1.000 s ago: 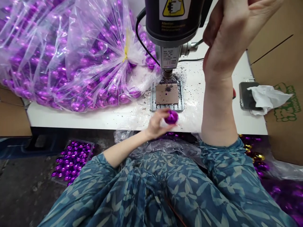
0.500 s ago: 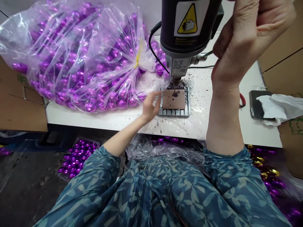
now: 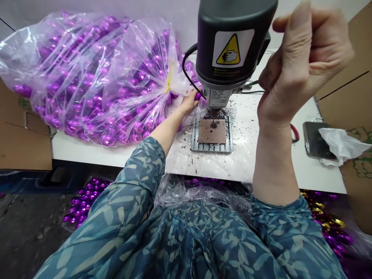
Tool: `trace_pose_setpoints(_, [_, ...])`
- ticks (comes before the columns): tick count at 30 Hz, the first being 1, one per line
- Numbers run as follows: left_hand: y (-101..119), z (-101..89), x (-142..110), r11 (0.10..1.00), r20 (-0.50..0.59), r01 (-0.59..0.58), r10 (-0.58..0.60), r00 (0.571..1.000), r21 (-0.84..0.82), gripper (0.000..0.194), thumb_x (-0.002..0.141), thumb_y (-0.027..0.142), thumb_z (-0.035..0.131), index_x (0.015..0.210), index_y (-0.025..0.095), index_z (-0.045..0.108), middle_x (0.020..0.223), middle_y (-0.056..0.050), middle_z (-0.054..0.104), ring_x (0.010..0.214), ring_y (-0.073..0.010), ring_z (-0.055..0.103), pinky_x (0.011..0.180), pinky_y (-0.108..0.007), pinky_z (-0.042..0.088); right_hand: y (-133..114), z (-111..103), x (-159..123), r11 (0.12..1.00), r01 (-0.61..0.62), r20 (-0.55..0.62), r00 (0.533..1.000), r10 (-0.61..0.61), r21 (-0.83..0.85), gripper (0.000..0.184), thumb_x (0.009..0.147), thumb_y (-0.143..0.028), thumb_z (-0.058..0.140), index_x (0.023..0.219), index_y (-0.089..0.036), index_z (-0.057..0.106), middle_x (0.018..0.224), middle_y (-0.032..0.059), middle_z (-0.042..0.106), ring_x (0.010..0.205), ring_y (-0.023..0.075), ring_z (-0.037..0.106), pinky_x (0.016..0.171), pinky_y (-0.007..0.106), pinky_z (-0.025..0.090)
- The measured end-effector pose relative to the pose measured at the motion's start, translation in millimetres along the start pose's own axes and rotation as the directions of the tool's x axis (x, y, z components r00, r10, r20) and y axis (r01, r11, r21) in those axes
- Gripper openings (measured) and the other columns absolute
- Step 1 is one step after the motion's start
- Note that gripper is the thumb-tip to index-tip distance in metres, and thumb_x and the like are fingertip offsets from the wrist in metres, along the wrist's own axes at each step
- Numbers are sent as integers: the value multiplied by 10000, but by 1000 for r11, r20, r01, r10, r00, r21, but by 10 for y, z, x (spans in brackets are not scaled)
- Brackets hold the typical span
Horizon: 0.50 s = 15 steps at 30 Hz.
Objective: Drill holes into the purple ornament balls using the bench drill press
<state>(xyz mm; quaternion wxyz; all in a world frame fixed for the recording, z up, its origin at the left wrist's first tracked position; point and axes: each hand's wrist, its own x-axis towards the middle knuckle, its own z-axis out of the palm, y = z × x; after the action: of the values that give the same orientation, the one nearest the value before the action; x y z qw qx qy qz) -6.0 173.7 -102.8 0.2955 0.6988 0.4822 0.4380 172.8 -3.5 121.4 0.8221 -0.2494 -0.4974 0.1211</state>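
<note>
A bench drill press [image 3: 232,42] with a black housing and a hand-warning sticker stands in front of me. My right hand [image 3: 302,66] is closed around the end of its feed lever [image 3: 254,82], most of which the fingers hide. My left hand [image 3: 190,102] reaches past the neck of the bag, its fingertips closed on a shiny purple ball [image 3: 198,95]. Beneath the drill, a brown board [image 3: 212,135] with a small dark hole lies on a slotted metal base [image 3: 212,148]. Dark shavings [image 3: 214,124] are piled on the board.
A big clear bag [image 3: 110,77] of purple balls, tied with yellow, fills the left of the white table [image 3: 244,166]. At right lie a dark phone-like device [image 3: 316,139] and a crumpled tissue [image 3: 344,145]. Cardboard boxes [image 3: 24,135] flank the table; purple balls [image 3: 84,201] sit below.
My left hand has moved from beside the metal base up and away to the purple ball near the bag's neck. My right hand stays on the lever. The view has tilted up slightly.
</note>
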Motion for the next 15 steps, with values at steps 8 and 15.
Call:
trace_pose_setpoints(8, [320,-498,-457,930,88,179,-159,983,-322,398,886,254,717,1279,243,657,1156,-70,752,936,-198,730,895,-367,624,-10,-15,-19,998,11,3,1000,-12,67,410,786,-548,692,731,-141,682,534,-34,373,632,20,570,615,156,463])
trace_pose_setpoints(15, [916,-742,-1370,760,246,299,-187,951,-578,504,920,469,740,1336,248,562,1227,-99,723,977,-191,751,785,-327,646,-9,-20,13,999,0,3,1000,0,47,418,715,-558,727,705,-142,690,452,-53,326,526,21,525,581,155,450])
